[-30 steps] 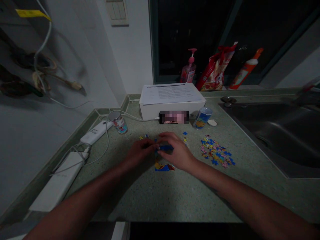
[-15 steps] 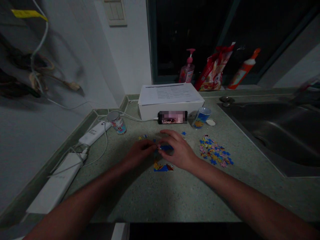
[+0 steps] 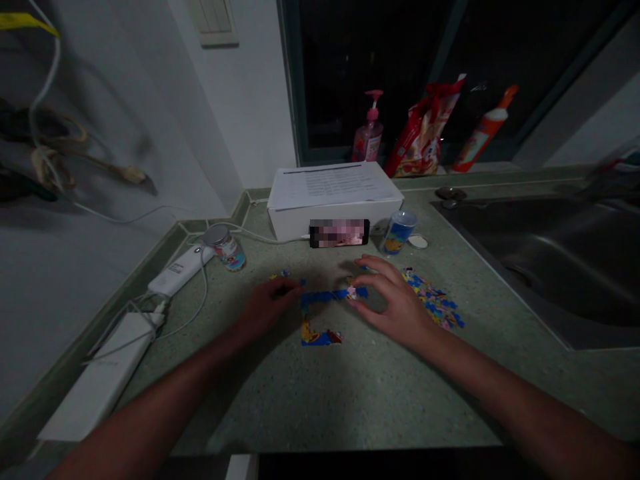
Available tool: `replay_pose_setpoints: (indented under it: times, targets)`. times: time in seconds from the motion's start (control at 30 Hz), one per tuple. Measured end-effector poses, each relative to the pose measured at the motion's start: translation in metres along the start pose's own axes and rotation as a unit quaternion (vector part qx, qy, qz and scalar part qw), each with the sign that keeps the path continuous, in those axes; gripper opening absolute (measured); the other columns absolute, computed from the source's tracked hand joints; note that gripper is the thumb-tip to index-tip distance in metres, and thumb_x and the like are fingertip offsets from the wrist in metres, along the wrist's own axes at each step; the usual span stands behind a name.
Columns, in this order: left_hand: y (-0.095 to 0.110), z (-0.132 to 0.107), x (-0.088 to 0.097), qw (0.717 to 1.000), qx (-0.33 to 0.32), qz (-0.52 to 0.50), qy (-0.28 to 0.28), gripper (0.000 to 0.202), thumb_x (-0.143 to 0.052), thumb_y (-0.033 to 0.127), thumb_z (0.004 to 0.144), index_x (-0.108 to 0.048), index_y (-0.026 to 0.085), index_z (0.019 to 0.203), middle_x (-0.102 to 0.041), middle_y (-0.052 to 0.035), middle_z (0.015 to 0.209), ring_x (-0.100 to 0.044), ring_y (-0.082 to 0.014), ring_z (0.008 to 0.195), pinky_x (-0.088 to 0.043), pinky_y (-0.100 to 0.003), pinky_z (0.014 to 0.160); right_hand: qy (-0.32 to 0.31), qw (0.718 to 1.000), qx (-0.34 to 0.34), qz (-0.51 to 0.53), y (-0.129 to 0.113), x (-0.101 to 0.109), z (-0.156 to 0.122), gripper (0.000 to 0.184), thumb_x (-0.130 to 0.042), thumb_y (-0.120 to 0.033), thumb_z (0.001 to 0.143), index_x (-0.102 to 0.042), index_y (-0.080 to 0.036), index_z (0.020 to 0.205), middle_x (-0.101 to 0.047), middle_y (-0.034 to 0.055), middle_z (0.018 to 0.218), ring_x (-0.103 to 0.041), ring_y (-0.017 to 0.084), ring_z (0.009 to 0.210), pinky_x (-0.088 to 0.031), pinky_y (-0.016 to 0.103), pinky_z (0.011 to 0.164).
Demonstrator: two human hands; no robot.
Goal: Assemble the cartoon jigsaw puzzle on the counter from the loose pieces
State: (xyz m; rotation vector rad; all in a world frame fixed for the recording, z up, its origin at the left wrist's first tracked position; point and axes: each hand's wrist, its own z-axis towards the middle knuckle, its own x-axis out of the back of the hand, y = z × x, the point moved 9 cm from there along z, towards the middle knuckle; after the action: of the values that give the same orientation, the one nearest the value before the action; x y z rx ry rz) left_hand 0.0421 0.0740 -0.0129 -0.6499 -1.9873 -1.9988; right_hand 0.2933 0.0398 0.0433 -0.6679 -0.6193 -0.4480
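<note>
Partly joined blue cardboard jigsaw point(image 3: 330, 295), flat on the speckled green stone counter point(image 3: 350, 400), between the 2 hands: 1 blue strip across the top, 1 yellow-and-red corner below. Left hand point(image 3: 267, 308) resting at the strip's left end, fingers curled; impossible to tell whether pinching anything. Right hand point(image 3: 395, 303) at the strip's right end, fingers spread wide, tips touching the strip, nothing clasped. Heap of loose multicoloured puzzle pieces point(image 3: 443, 310) just beside the right hand. Behind: white cardboard box point(image 3: 335, 200), black phone point(image 3: 339, 233) leaning against it, small blue printed cup point(image 3: 397, 233), small printed tin can point(image 3: 227, 248).
</note>
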Motion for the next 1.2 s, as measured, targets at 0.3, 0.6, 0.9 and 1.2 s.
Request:
replay_pose_setpoints:
  times: [0.3, 0.6, 0.9, 1.2]
  targets:
    - [-0.001, 0.001, 0.004, 1.000, -0.002, 0.020, 0.007, 0.024, -0.068, 0.047, 0.086, -0.076, 0.025, 0.089, -0.080, -0.0073, 0.089, -0.074, -0.0289, 0.088, -0.060, -0.046, 0.087, -0.020, 0.999, 0.032, -0.023, -0.004, -0.007, -0.003, 0.022, -0.073, -0.026, 0.099, -0.066, -0.027, 0.120, -0.065, 0.0141, 0.144, -0.057, 0.035, 0.144, -0.054, 0.061, 0.114]
    - [-0.002, 0.000, 0.002, 1.000, -0.013, 0.028, 0.002, 0.024, -0.068, 0.048, 0.087, -0.077, 0.026, 0.093, -0.083, -0.0091, 0.096, -0.075, -0.0302, 0.092, -0.060, -0.048, 0.090, -0.027, 0.999, 0.039, -0.028, -0.011, -0.008, -0.004, 0.020, -0.073, -0.025, 0.099, -0.067, -0.025, 0.118, -0.067, 0.0146, 0.142, -0.058, 0.035, 0.142, -0.054, 0.060, 0.114]
    - [-0.002, 0.000, 0.002, 0.999, -0.013, 0.037, 0.002, 0.024, -0.066, 0.047, 0.087, -0.077, 0.026, 0.094, -0.083, -0.0099, 0.098, -0.075, -0.0315, 0.093, -0.059, -0.049, 0.089, -0.069, 0.997, 0.003, -0.018, -0.015, -0.013, -0.004, 0.017, -0.069, -0.023, 0.100, -0.068, -0.026, 0.116, -0.069, 0.0130, 0.137, -0.064, 0.033, 0.133, -0.056, 0.058, 0.110]
    - [0.001, -0.001, 0.003, 0.999, -0.015, 0.033, 0.009, 0.024, -0.067, 0.048, 0.088, -0.077, 0.027, 0.093, -0.083, -0.0088, 0.097, -0.076, -0.0308, 0.093, -0.060, -0.049, 0.090, -0.101, 0.995, -0.019, -0.002, -0.014, -0.019, -0.006, 0.020, -0.072, -0.019, 0.095, -0.066, -0.027, 0.112, -0.071, 0.0117, 0.134, -0.067, 0.032, 0.129, -0.057, 0.057, 0.107]
